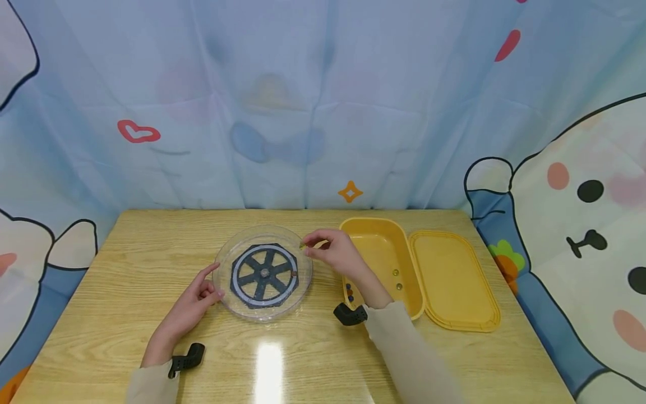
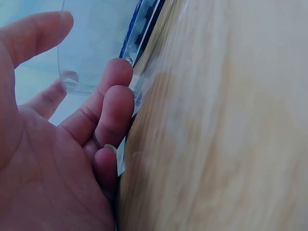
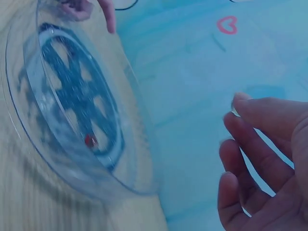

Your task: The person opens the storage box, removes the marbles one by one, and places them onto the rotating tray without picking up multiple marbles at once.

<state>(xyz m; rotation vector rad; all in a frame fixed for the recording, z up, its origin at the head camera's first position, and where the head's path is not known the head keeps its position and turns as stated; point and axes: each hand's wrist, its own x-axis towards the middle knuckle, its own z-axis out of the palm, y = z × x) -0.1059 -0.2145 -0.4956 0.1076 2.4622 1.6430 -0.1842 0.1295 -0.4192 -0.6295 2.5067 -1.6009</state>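
A clear round dish [image 1: 242, 314] stands on the table, with a dark six-spoked wheel [image 1: 270, 289] and its pale ring inside. On that ring, at the right, sits a small red-brown bead [image 1: 294, 274]. My left hand [image 1: 184, 308] touches the dish's left rim with thumb and index finger spread along it; the other fingers curl in below. Over the right rim, my right hand [image 1: 335, 252] pinches a tiny yellow-green bead [image 1: 303, 246] between thumb and index finger. The right wrist view shows only a glint of it at the fingertips.
A yellow box [image 1: 416, 297] stands right of the dish, partly hidden under my right forearm. It holds two yellowish beads [image 1: 396, 272] and several blue and orange ones [image 1: 350, 293]. Its yellow lid [image 1: 454, 280] lies to its right. A printed curtain [image 1: 282, 168] hangs behind the table.
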